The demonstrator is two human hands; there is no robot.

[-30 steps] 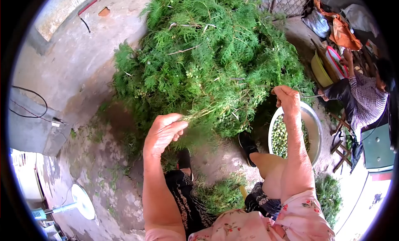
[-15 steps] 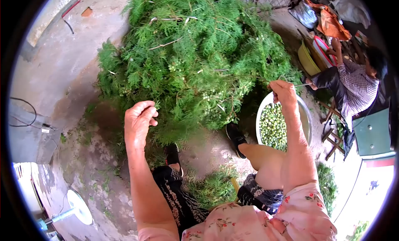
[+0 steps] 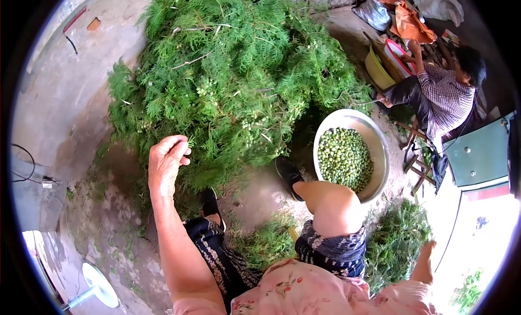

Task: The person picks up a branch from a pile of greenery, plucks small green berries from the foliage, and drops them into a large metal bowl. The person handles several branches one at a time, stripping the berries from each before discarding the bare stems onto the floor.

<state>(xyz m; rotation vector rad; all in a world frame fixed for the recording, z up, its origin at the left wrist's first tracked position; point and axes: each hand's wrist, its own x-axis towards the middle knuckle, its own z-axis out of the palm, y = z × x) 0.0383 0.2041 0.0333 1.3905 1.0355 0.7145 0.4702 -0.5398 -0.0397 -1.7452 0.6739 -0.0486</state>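
Your left hand (image 3: 167, 162) is at the near fringe of the heap (image 3: 239, 81) of green branches on the floor. Its fingers are curled shut against the foliage, though you can't tell whether a sprig is actually pinched between them. Your right hand (image 3: 425, 259) hangs low at your side just beside a smaller pile (image 3: 393, 244) of greenery, and it is too washed out to tell whether it is open or closed. The branches look light, feathery and springy. The tips will likely bend and strip if you pull on them, so take hold at the woody stem, low down where it is stiff. The stems are tangled, so expect neighbours to drag along. The berries (image 3: 343, 158) in the bowl (image 3: 376, 135) by your right knee look small, round and apt to roll. Another person (image 3: 442, 95) sits beyond the bowl.
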